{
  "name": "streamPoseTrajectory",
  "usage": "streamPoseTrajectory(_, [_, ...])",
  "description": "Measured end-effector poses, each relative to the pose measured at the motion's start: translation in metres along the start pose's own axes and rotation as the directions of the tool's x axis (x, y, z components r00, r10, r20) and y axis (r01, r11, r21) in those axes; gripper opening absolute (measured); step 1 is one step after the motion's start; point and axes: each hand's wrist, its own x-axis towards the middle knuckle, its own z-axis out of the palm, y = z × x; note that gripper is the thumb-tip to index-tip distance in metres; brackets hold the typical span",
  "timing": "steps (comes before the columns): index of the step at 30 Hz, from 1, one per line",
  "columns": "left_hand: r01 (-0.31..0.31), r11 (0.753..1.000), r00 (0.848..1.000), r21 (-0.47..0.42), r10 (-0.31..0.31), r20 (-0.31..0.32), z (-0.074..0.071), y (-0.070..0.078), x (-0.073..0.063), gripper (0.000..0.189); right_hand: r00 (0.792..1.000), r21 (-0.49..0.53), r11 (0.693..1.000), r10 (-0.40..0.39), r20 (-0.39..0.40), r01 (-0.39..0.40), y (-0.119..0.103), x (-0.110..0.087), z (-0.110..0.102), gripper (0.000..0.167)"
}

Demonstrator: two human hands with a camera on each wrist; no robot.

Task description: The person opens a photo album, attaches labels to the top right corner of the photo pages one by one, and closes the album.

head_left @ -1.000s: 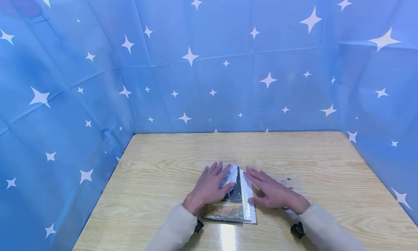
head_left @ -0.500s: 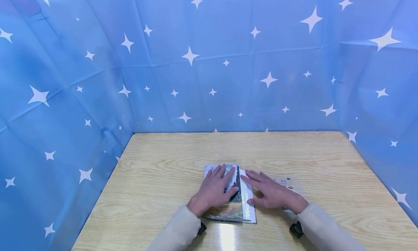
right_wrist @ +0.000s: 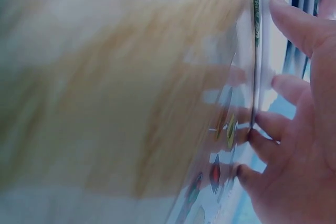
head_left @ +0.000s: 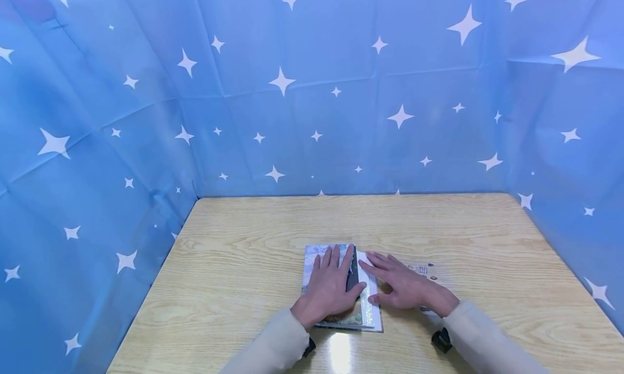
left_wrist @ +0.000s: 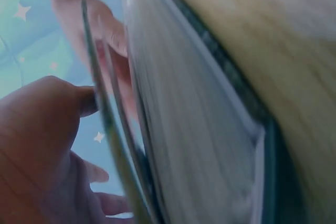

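A photo album [head_left: 312, 256] with a glossy landscape cover lies on the wooden table, and a strip of white page [head_left: 372, 315] shows along its right side. My left hand [head_left: 330, 288] lies over the cover with fingers straight and spread. In the left wrist view, the cover [left_wrist: 113, 129] stands slightly apart from the thick block of clear sleeves [left_wrist: 184, 98]. My right hand [head_left: 402, 286] is at the album's right side, its extended fingertips at the white page. A clear sticker sheet [head_left: 418, 269] lies partly hidden beneath that hand.
The wooden table [head_left: 244, 233] extends around the album on all sides. A blue curtain [head_left: 341, 119] with white stars hangs behind it and along its left and right sides.
My left hand has slid to the right across the cover, uncovering its left part. My right hand has barely shifted at the white page.
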Motion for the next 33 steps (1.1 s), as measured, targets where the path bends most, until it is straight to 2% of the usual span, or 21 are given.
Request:
streamPoseTrajectory(6, [0.042,0.999,0.999,0.023,-0.042,0.017,0.006,0.009,0.002,0.090,1.000,-0.005,1.000,0.015,0.005,-0.015,-0.003,0.001,-0.001,0.081])
streamPoseTrajectory(13, [0.064,0.996,0.998,0.062,-0.064,-0.003,0.007,0.013,0.003,0.090,0.999,0.010,1.000,0.029,0.030,-0.029,-0.003,0.003,-0.007,0.082])
streamPoseTrajectory(22, [0.072,0.997,0.997,-0.026,-0.073,-0.021,0.001,0.013,0.005,0.089,0.999,-0.018,0.999,0.028,0.031,-0.027,-0.004,0.003,-0.010,0.082])
streamPoseTrajectory(33, [0.071,0.983,0.997,-0.167,-0.074,-0.017,-0.013,0.008,0.001,0.091,0.999,-0.012,1.000,0.019,0.049,-0.018,-0.004,0.005,-0.015,0.077])
